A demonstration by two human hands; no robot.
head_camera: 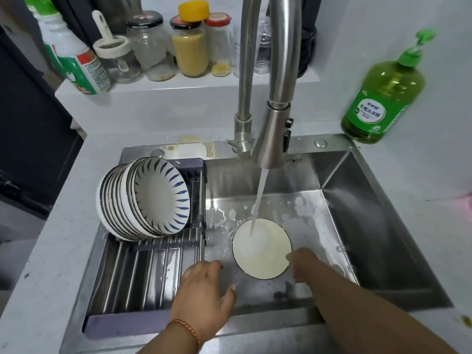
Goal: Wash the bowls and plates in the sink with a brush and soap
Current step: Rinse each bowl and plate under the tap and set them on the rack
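A white bowl with a dark rim [261,247] sits in the steel sink [383,226], filled with milky water. The tap [270,139] runs a stream straight into it. My right hand [302,264] holds the bowl's right rim, thumb on the edge. My left hand [207,287] hovers with relaxed fingers over the sink, left of the bowl, holding nothing. Several blue-striped bowls [148,198] stand stacked on edge on the drying rack [143,267] across the sink's left side. A green soap bottle [383,95] stands on the counter at the back right. No brush is in view.
Soap foam is scattered over the sink floor behind and beside the bowl. Jars [189,44] and a cleaner bottle [76,60] line the shelf behind the tap. The white counter [51,238] surrounds the sink.
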